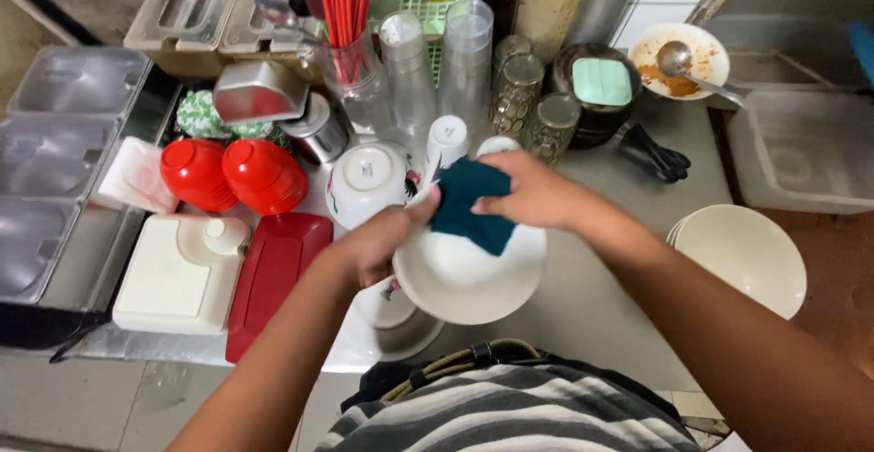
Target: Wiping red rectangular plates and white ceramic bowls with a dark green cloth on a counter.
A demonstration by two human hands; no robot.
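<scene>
The counter [583,297] carries the whole work area, with steel trays [55,152] along its far left edge. A white plate [469,279] is held tilted above the counter's front edge, over a patterned bowl [391,311]. The left hand [378,243] grips the plate's left rim, fingers closed around it. The right hand [537,192] presses a dark teal cloth [469,206] flat against the plate's upper face, fingers clamped on the cloth. A stack of white plates [742,256] sits to the right. Two red bowls [232,174] lie upturned at left, beside a red lid [273,279]. Red chopsticks [344,6] stand in a glass behind.
</scene>
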